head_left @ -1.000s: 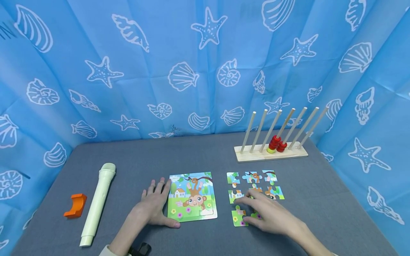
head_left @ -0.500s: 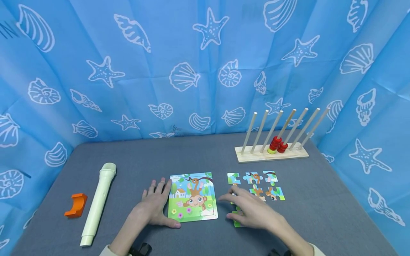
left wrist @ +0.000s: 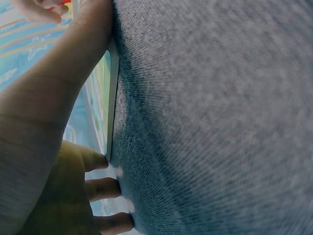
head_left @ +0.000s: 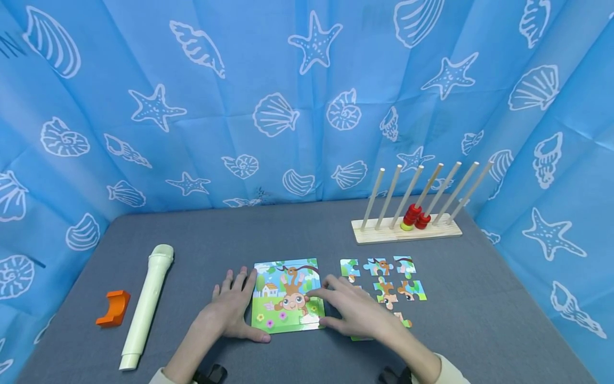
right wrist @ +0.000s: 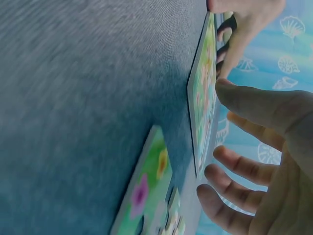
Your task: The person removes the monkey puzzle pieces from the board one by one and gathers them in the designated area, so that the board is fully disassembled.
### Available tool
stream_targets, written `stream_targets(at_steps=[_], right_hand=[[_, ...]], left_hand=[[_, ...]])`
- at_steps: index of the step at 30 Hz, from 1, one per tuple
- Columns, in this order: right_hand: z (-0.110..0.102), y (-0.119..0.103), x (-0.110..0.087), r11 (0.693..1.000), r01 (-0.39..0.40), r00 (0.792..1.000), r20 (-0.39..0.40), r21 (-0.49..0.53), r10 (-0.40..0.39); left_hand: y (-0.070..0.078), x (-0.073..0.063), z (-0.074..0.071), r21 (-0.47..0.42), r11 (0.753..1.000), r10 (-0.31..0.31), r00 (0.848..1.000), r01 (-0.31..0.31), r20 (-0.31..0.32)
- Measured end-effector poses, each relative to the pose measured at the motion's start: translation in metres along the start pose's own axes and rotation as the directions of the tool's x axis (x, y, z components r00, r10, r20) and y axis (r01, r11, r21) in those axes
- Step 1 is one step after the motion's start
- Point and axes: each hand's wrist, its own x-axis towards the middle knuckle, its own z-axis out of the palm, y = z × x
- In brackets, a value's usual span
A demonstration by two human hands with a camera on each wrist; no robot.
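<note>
A square monkey puzzle board (head_left: 283, 288) lies on the table between both hands. My left hand (head_left: 227, 309) rests on the tabletop with fingers spread, index finger and thumb at the board's left side. The left wrist view shows its fingertips touching the cloth beside the board edge. Over the board's right edge hovers my right hand (head_left: 357, 309), thumb and fingers apart. Nothing sits between its fingers (right wrist: 244, 161) in the right wrist view. Behind that hand lie loose jigsaw pieces (head_left: 385, 288) laid out in rows, some hidden by it. A flowered green piece (right wrist: 149, 178) shows below it.
At the back right stands a wooden peg rack (head_left: 408, 232) with several red beads (head_left: 412, 213) and a yellow one. A pale green toy microphone (head_left: 147, 306) and an orange curved block (head_left: 114, 308) lie on the left. A blue shell-print curtain (head_left: 240, 133) hangs behind the grey table.
My right hand has moved left, from above the loose pieces to the board's right edge, uncovering some pieces. The left hand and the board have stayed in place.
</note>
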Motion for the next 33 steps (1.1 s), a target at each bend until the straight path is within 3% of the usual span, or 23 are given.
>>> stream_targets(at_steps=[11,33], right_hand=[[0.012,-0.005,0.010,0.999,0.044,0.999,-0.013,-0.026,-0.045],[0.018,-0.009,0.015,0.999,0.017,0.999,0.041,-0.044,-0.015]], left_hand=[[0.003,-0.001,0.002,0.013,1.000,-0.014,1.000,0.014,-0.014],[0.002,-0.001,0.000,0.006,1.000,-0.020,1.000,0.020,0.002]])
